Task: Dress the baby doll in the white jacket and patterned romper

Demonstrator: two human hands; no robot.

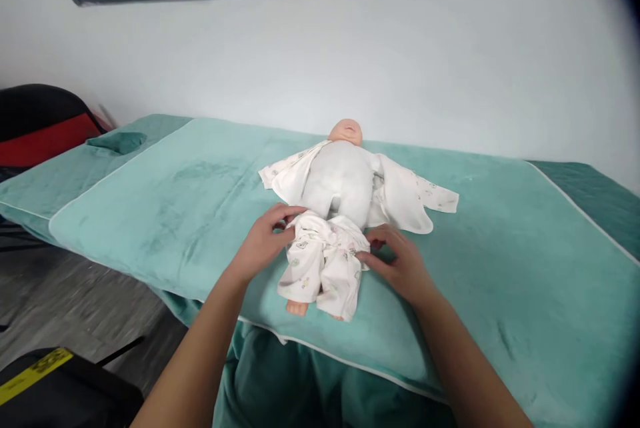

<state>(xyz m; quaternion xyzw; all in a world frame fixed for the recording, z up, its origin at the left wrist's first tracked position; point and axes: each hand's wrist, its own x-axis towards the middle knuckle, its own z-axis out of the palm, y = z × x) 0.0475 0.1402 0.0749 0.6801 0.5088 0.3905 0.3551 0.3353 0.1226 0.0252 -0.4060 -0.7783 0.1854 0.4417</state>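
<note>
A baby doll (340,178) lies on its back on a teal towel (175,195), head towards the wall. Its white printed top (405,198) is spread open to both sides of the bare cloth torso. White printed trousers (323,261) are bunched around its legs, and one foot shows at the bottom. My left hand (265,238) pinches the trousers' waistband at the doll's left-hand side. My right hand (397,261) pinches the waistband on the other side. Both hands have curled fingers on the fabric.
The towel covers a padded table (590,181) with a darker teal cover that runs along a white wall. A small teal cushion (117,141) lies at the far left. A black and red chair (40,128) stands beyond it. A black case with a yellow label (45,381) sits on the floor.
</note>
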